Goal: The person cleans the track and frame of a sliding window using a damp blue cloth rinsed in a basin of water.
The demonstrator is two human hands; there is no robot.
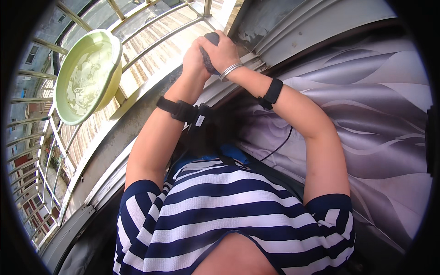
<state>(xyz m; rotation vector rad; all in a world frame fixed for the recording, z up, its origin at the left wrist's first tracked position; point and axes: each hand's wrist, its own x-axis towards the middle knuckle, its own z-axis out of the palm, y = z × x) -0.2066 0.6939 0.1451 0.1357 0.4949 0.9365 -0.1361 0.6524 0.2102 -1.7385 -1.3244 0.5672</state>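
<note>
A dark grey cloth [208, 58] is bunched up between my two hands, above the window sill. My left hand [194, 57] is closed on it from the left. From the right, my right hand [224, 51] wraps round its upper part. Most of the cloth is hidden by the fingers and palms. To the left of my hands, a light green basin [110, 91] with water [85, 82] in it stands tilted in view on the ledge.
Metal railing bars [151, 25] enclose the ledge [142, 48] outside the window. The window frame and its track [107, 183] run diagonally below it. A grey patterned curtain [385, 114] hangs at the right, near my right arm. A thin black cable [279, 145] hangs beside it.
</note>
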